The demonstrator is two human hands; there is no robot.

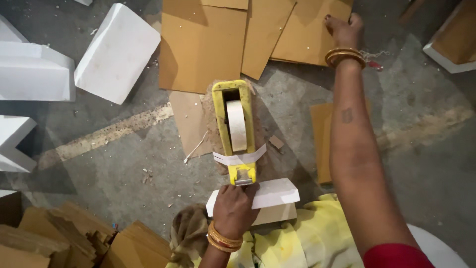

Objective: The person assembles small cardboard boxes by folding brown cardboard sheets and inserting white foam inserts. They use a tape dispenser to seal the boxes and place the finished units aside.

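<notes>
My left hand point(233, 206) grips the handle of a yellow tape dispenser point(234, 131) that carries a roll of pale tape. The dispenser points away from me over the floor, and a strip of white tape crosses its lower body. A white foam block point(277, 192) lies just under and to the right of this hand, against my yellow clothing. My right arm stretches far forward. My right hand point(344, 31) closes its fingers on the corner of a brown cardboard sheet point(305, 34) in the pile at the top.
More cardboard sheets point(201, 47) lie overlapped at the top centre, and one piece point(322, 144) sits beside my right forearm. White foam blocks point(116, 52) stand at the left. Torn cardboard scraps point(54, 240) are heaped at the bottom left. The grey floor is littered with crumbs.
</notes>
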